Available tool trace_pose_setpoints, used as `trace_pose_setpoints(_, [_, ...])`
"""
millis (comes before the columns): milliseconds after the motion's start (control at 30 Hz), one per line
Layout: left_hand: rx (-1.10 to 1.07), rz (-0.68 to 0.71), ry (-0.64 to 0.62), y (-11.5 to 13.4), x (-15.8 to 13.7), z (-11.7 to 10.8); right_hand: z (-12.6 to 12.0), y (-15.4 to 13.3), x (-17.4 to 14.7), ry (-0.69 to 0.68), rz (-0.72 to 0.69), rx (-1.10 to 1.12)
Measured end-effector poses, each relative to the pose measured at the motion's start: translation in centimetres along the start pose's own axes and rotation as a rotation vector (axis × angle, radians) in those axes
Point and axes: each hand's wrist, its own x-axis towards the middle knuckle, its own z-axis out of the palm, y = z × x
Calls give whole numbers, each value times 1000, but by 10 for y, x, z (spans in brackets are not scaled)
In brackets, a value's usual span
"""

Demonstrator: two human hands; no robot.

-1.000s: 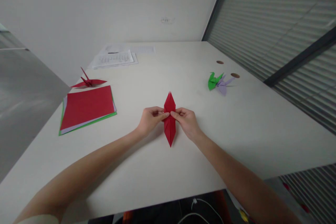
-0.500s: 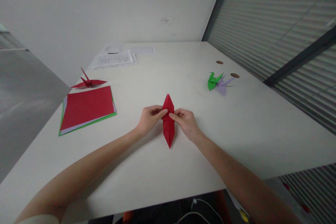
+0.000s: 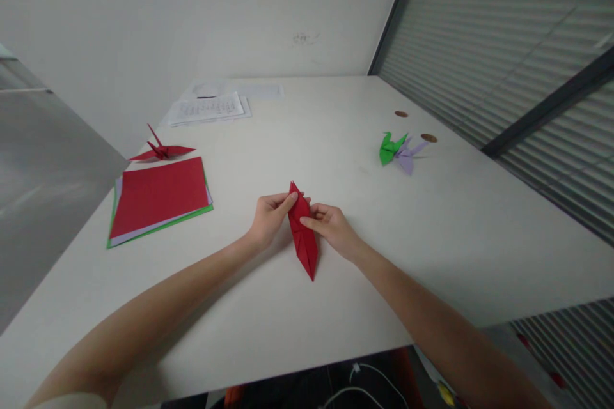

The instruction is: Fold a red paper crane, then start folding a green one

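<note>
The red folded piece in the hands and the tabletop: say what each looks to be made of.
Red folded piece, held by the left hand and right hand: thin matte paper, judging by its sharp creases and pointed tips. Table: smooth white surface, likely laminate; it shows a soft, even sheen, but the core is not visible.

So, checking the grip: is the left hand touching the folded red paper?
Touching. The head view shows the left hand with fingertips pressed on the folded red paper.
</note>
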Motion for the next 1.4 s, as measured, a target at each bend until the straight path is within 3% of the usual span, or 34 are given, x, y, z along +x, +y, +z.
trace_pose_setpoints(133, [13,-22,8,1,-2,1,1,2,-2,-100,73,-72])
trace_pose_setpoints(300, [-48,-67,-32,10,-4,4,-2,5,-1,-105,96,-164])
trace_pose_setpoints(733, [7,-39,-42,16,-2,0,4,2,-7,-246,155,-35])
trace_pose_setpoints(867, [15,-47,-70,19,-2,2,5,2,-6,-217,141,-50])
trace_pose_setpoints(1067, [185,-68,-191,17,-1,2,-4,1,1,-14,34,-26])
trace_pose_setpoints(1233, [253,-8,-110,12,-1,0,-6,2,5,46,-13,-88])
trace_pose_setpoints(1400, [271,-53,-100,10,-1,0,-5,0,4,89,-82,-220])
